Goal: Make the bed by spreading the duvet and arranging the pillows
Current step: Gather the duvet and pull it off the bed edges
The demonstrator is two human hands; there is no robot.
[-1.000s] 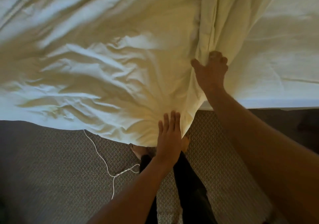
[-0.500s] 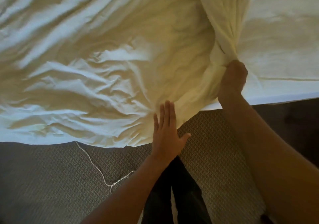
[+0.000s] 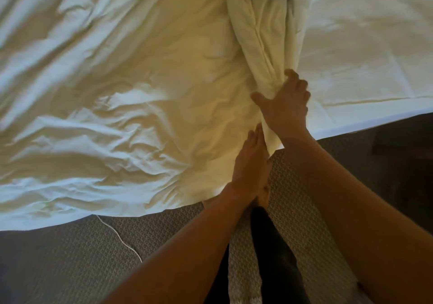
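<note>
A crumpled cream duvet [image 3: 131, 107] covers the left part of the bed, and its edge hangs over the near side. A bunched fold of the duvet [image 3: 260, 46] runs from the top middle down to my right hand [image 3: 284, 104]. That hand grips the fold's lower end, with the thumb on its left and the fingers curled over its right. Just below, my left hand [image 3: 251, 163] lies flat with straight fingers on the duvet's hanging edge. No pillow can be clearly made out.
The bare white sheet of the mattress [image 3: 365, 53] shows on the right, down to the bed's near edge. Grey patterned carpet [image 3: 70, 261] lies below, with a thin white cord [image 3: 121, 240] on it. My dark-trousered legs [image 3: 271, 261] stand between my arms.
My right hand has shifted left with the bunched fold, and its fingers have spread from a tight fist. My left hand has slid up and right, close under the right hand.
</note>
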